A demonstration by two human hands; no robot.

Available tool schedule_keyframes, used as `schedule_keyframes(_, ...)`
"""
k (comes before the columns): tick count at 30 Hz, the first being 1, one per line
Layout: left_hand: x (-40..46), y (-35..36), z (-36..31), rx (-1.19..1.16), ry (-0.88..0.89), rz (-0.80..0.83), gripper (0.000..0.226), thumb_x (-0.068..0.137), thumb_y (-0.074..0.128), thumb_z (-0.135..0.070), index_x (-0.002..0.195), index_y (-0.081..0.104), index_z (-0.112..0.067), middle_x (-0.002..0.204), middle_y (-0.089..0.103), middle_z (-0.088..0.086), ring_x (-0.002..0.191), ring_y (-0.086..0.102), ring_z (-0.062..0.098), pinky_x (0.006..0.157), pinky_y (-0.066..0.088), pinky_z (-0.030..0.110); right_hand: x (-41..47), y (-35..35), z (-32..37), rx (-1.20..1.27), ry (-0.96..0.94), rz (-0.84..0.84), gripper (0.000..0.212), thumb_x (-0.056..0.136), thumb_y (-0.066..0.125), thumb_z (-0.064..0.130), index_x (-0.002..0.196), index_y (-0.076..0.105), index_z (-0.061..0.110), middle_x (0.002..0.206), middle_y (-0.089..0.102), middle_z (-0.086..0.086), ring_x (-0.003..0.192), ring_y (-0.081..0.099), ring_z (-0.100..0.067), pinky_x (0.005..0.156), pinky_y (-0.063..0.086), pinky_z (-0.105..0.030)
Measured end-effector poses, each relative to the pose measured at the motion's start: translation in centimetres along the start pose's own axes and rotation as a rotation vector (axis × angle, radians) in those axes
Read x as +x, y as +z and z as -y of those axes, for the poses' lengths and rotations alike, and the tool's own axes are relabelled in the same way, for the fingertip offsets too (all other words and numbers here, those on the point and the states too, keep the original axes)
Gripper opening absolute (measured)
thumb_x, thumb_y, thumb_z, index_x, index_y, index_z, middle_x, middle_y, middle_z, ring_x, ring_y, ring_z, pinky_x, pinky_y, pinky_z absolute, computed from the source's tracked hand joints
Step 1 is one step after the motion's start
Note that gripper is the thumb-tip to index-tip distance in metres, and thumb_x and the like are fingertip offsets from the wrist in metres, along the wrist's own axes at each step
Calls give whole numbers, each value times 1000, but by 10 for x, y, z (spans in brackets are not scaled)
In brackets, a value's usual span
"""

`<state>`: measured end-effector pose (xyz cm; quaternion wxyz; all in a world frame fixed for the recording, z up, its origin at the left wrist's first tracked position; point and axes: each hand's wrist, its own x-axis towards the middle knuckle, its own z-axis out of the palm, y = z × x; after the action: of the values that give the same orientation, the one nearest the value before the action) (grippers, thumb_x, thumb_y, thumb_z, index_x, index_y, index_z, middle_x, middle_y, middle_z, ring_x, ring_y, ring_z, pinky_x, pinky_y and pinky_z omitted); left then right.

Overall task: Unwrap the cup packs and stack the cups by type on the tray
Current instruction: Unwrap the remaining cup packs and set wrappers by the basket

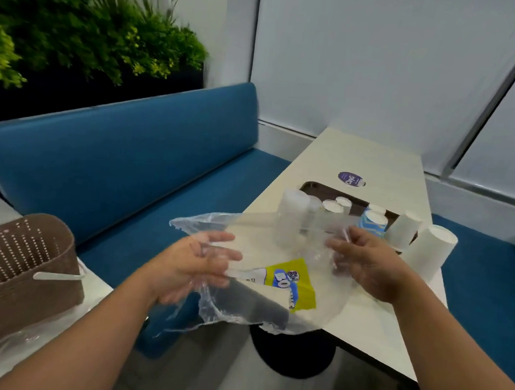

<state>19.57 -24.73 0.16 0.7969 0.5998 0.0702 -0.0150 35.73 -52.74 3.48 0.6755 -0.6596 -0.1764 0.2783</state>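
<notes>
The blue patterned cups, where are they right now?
In the head view, the blue patterned cups stand on the brown tray at the table's far right, between small white cups and tall white cups.

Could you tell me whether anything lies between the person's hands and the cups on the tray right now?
Yes. The clear plastic wrapper, held by the left hand and the right hand, hangs in front of the clear cups and small white cups on the brown tray. The tall white cups stand uncovered to the right.
</notes>
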Motion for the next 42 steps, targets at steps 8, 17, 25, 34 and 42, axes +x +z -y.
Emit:
schedule_keyframes(8,-19,-35,20,43,-39,-187,39,71,74,6,108,65,0,112,68,24,98,65,35,87,57,41,1,15,-75,6,265,200,48,69,77,-7,115,64,-1,106,70,-16,84,69,-24,79,59,-36)
schedule_keyframes(17,-29,-32,28,155,-17,-354,32,77,63,21,80,75,-8,82,69,17,63,66,26,56,56,29,14,36,-78,127,113,67,24,88,54,-14,101,63,5,81,71,-8,57,63,-19,57,58,-33)
schedule_keyframes(25,-40,-26,-11,404,240,-227,22,64,77,9,68,79,-13,96,73,-2,89,69,14,76,54,27,13,31,-61,217,-51,62,64,87,36,-26,46,64,14,89,76,-7,81,72,-20,64,60,-31)
schedule_keyframes(34,-41,-25,-55,679,67,59,67,63,76,-47,125,60,-27,131,61,-7,119,59,13,105,44,42,17,45,-11,-6,-238,211,63,72,35,-31,46,66,17,86,75,-3,87,69,-15,73,54,-23)
schedule_keyframes(42,-12,26,1,958,-50,8,25,76,81,-35,85,68,-17,79,74,0,74,70,18,78,56,37,22,52,-23,5,-59,352,72,55,87,39,119,58,22,110,66,-8,96,64,-19,79,54,-31)
